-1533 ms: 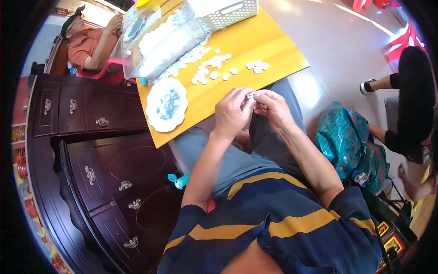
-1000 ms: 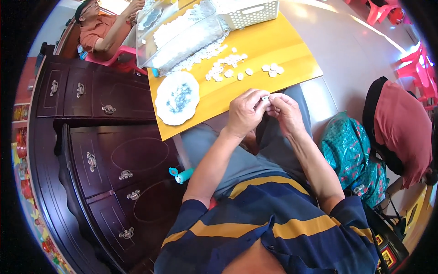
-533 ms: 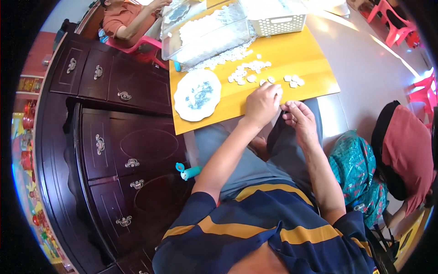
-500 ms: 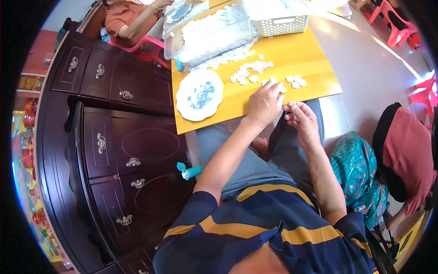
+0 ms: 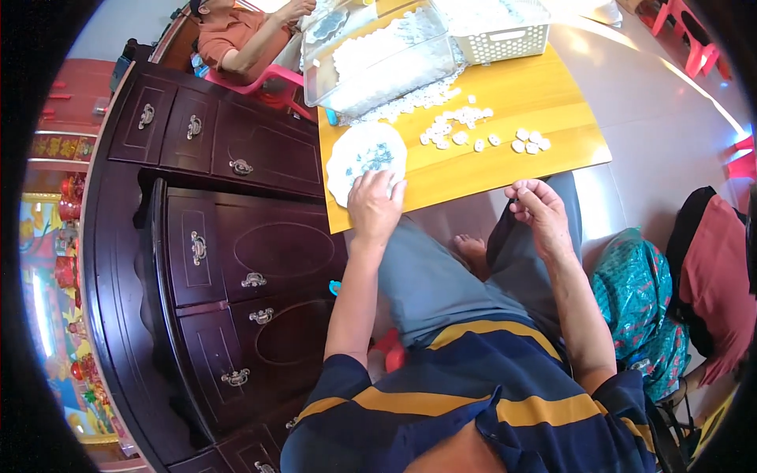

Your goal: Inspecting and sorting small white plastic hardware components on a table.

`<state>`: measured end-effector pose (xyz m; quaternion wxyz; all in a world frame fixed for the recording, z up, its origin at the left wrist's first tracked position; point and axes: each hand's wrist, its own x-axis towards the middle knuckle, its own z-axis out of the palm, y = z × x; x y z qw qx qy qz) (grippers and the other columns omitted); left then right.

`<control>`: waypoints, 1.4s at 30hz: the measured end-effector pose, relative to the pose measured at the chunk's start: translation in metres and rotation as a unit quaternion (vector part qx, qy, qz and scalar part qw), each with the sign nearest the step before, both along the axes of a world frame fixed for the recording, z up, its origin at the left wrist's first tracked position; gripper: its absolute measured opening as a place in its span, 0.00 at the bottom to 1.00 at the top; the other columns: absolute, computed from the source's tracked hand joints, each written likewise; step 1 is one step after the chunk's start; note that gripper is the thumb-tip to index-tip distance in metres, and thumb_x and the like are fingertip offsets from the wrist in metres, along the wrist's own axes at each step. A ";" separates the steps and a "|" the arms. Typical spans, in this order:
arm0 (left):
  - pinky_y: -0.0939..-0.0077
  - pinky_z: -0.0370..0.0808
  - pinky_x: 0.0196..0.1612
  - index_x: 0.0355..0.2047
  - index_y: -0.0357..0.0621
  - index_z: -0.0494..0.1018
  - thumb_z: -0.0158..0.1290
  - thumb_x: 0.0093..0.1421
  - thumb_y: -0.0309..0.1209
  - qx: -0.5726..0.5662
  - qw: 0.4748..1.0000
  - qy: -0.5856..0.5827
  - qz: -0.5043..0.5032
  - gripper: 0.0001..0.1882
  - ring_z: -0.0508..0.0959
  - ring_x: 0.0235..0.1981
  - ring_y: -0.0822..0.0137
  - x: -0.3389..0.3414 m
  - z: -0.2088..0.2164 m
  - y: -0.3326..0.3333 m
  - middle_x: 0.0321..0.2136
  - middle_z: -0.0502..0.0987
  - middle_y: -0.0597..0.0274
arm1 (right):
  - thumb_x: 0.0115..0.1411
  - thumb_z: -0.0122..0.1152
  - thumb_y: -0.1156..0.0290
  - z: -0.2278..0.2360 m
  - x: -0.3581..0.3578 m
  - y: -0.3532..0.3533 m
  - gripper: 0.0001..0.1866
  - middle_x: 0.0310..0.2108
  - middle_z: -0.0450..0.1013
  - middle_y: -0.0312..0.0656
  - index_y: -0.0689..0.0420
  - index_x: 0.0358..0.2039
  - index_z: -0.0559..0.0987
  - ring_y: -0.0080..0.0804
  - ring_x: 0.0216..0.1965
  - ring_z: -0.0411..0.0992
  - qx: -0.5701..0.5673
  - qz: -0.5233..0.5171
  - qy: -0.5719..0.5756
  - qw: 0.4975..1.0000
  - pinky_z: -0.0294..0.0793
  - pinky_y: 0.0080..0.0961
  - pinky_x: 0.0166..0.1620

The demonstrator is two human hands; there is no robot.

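Left hand (image 5: 374,206) on white plate (image 5: 359,155).

My table (image 5: 505,169) looks smooth, matt yellow; the cabinet (image 5: 236,260) glossy dark wood with metal handles; the tub (image 5: 378,71) clear plastic.

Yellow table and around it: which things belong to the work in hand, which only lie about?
In use: left hand on white plate; right hand; small white pieces.
Lying about: clear bin, white basket, teal bag.
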<state>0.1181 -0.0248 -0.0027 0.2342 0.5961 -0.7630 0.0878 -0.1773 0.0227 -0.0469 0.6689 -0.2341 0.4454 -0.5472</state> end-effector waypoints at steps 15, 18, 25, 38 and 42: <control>0.61 0.76 0.43 0.39 0.41 0.80 0.61 0.56 0.26 -0.021 1.000 0.017 0.010 0.09 0.80 0.38 0.50 0.026 0.001 0.007 0.35 0.79 0.54 | 0.68 0.59 0.66 -0.004 0.000 0.002 0.07 0.36 0.80 0.33 0.55 0.41 0.80 0.14 0.31 0.71 -0.013 0.010 0.014 1.000 0.70 0.12 0.36; 0.61 0.77 0.42 0.40 0.41 0.79 0.60 0.58 0.27 0.002 0.999 0.046 -0.005 0.10 0.80 0.39 0.51 0.006 0.001 0.016 0.36 0.79 0.53 | 0.68 0.59 0.67 -0.004 0.001 0.002 0.07 0.36 0.80 0.33 0.55 0.41 0.80 0.14 0.31 0.71 -0.016 0.013 0.016 1.000 0.70 0.12 0.36; 0.61 0.78 0.40 0.44 0.43 0.80 0.61 0.60 0.32 0.063 0.996 0.032 0.046 0.13 0.81 0.37 0.52 -0.011 -0.014 0.011 0.36 0.79 0.54 | 0.69 0.58 0.68 -0.009 0.000 0.001 0.06 0.37 0.80 0.32 0.54 0.41 0.80 0.14 0.31 0.72 -0.015 0.033 0.019 0.999 0.71 0.12 0.37; 0.62 0.77 0.35 0.30 0.43 0.78 0.57 0.61 0.29 -0.017 1.000 0.002 0.021 0.04 0.80 0.31 0.53 -0.021 -0.027 -0.016 0.31 0.80 0.58 | 0.68 0.58 0.70 -0.008 0.001 0.002 0.05 0.37 0.80 0.32 0.54 0.41 0.80 0.13 0.31 0.72 -0.025 0.057 -0.005 0.998 0.71 0.12 0.36; 0.74 0.76 0.34 0.34 0.38 0.79 0.55 0.62 0.23 0.073 0.965 0.241 -0.077 0.03 0.80 0.27 0.66 -0.053 -0.017 -0.010 0.28 0.81 0.58 | 0.68 0.58 0.70 -0.008 0.005 0.003 0.05 0.37 0.80 0.32 0.54 0.42 0.79 0.14 0.31 0.72 -0.019 0.072 -0.011 0.997 0.71 0.12 0.37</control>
